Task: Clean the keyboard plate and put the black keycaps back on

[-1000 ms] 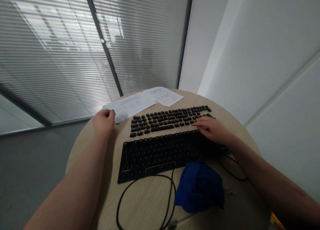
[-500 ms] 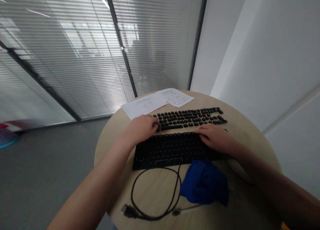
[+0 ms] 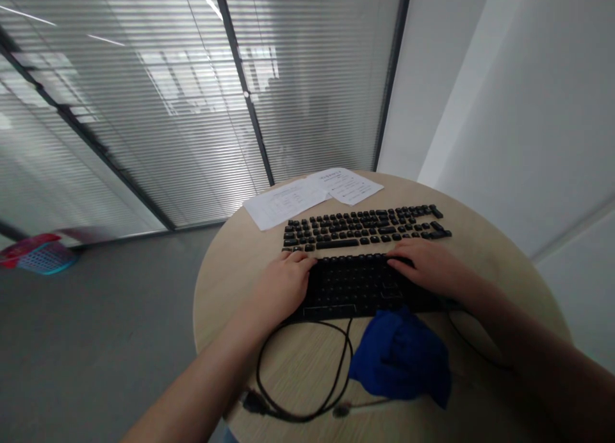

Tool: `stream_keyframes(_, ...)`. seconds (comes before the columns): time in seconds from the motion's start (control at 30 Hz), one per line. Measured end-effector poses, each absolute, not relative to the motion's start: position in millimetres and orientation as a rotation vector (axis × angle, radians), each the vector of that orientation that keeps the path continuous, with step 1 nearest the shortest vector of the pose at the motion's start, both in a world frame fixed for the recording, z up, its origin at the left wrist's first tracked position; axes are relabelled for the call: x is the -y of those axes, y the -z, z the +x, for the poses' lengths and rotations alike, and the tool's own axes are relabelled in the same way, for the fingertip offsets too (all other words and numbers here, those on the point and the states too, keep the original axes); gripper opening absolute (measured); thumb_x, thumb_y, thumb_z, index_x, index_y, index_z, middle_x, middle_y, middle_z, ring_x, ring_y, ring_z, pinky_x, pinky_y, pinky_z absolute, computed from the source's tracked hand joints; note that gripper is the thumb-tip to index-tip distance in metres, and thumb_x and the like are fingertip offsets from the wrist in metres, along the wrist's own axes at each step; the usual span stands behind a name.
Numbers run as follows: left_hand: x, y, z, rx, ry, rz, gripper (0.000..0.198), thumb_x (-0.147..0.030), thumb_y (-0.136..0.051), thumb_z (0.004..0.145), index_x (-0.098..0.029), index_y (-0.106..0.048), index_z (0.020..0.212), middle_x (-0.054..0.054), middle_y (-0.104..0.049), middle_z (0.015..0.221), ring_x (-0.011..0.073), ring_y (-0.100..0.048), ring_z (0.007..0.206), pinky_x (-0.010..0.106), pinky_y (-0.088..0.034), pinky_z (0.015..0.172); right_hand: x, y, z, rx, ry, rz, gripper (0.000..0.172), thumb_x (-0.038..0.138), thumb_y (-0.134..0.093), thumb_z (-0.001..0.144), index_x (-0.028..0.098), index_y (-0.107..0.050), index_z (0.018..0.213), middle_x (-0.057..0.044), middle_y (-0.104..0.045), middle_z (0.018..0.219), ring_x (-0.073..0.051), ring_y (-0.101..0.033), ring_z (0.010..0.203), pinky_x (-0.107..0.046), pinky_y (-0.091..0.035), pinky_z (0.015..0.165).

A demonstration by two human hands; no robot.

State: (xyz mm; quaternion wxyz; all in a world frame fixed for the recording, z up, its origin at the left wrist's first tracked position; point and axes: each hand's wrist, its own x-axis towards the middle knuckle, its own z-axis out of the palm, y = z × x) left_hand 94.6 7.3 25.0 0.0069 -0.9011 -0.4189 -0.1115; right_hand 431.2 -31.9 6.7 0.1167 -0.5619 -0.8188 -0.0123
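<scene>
Head view, your two hands at a round worktop. At its centre lies the black keyboard base, with a row of caps along its 12 o'clock edge and largely bare key positions below. Your left hand covers its 9 o'clock end, fingertips at the far edge; your right hand lies over its far edge toward 2 o'clock, thumb slightly apart from the fingers. Whether either grip is clamped on the base or merely resting there, you cannot tell. Just beyond, at 12 o'clock, loose black keycaps stand in keyboard order, a spacebar keycap in the nearest row. Printed sheets overlap at 11 o'clock. A crumpled blue cloth sits just below the base at 5 o'clock, a looped black cable at 7 o'clock. On the floor, toward 9 o'clock, stands a plastic basket.
</scene>
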Motion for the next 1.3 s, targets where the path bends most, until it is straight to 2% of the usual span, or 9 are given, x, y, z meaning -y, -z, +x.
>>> stream_keyframes(0.2, -6.6, -20.1, 96.4, 1.258, 0.378, -2.809, 0.037, -0.015, -0.047, 0.095, -0.025, -0.073, 0.120, 0.010, -0.072, 0.116, 0.0283, -0.063, 0.107, 0.045, -0.055, 0.096, 31.6, -9.5, 435.5, 2.332, -0.008, -1.644, 0.027, 0.034, -0.054, 0.098, 0.022, -0.077, 0.102, -0.010, -0.075, 0.105, -0.026, -0.068, 0.095, -0.040, -0.052, 0.089)
stream_keyframes(0.4, -5.9, -20.1, 99.7, 1.219, 0.302, -2.806, 0.036, -0.011, -0.045, 0.096, -0.016, -0.072, 0.119, 0.010, -0.071, 0.116, 0.0270, -0.062, 0.106, 0.044, -0.053, 0.099, 32.1, -15.4, 440.3, 2.302, -0.014, -1.657, 0.030, 0.032, -0.049, 0.101, 0.020, -0.077, 0.104, -0.010, -0.074, 0.104, -0.024, -0.067, 0.096, -0.038, -0.052, 0.088)
stream_keyframes(0.67, -4.0, -20.7, 100.0, 1.302, 0.375, -2.745, 0.034, -0.013, -0.051, 0.095, -0.015, -0.071, 0.122, 0.011, -0.070, 0.116, 0.0280, -0.061, 0.108, 0.044, -0.054, 0.098, 32.4, -10.7, 428.4, 2.401, 0.044, -1.610, 0.027, 0.022, -0.051, 0.096, 0.020, -0.078, 0.101, -0.009, -0.075, 0.105, -0.024, -0.067, 0.097, -0.038, -0.052, 0.091)
stream_keyframes(0.8, -5.9, -19.6, 100.8, 1.267, 0.393, -2.775, 0.033, -0.010, -0.051, 0.094, -0.015, -0.073, 0.118, 0.009, -0.072, 0.113, 0.0262, -0.062, 0.104, 0.043, -0.054, 0.098, 32.2, -12.2, 439.4, 2.304, 0.090, -1.636, 0.032, 0.016, -0.050, 0.092, 0.019, -0.077, 0.108, -0.009, -0.075, 0.110, -0.023, -0.068, 0.100, -0.037, -0.053, 0.092)
stream_keyframes(0.97, -9.2, -17.1, 102.1, 1.248, 0.358, -2.786, 0.033, -0.009, -0.052, 0.092, -0.015, -0.075, 0.114, 0.010, -0.073, 0.111, 0.0276, -0.063, 0.102, 0.044, -0.055, 0.096, 32.0, -22.1, 461.6, 2.153, 0.152, -1.742, 0.034, 0.013, -0.047, 0.089, 0.017, -0.078, 0.102, -0.009, -0.076, 0.109, -0.025, -0.069, 0.103, -0.040, -0.053, 0.097)
stream_keyframes(1.3, -14.8, -18.9, 97.4, 1.253, 0.529, -2.745, 0.033, -0.015, -0.049, 0.095, -0.015, -0.073, 0.118, 0.011, -0.072, 0.115, 0.0281, -0.063, 0.107, 0.045, -0.055, 0.099, 30.1, -20.9, 441.8, 2.328, -0.100, -1.797, 0.040, 0.006, -0.049, 0.081, 0.017, -0.079, 0.105, -0.009, -0.075, 0.109, -0.024, -0.068, 0.105, -0.037, -0.050, 0.102)
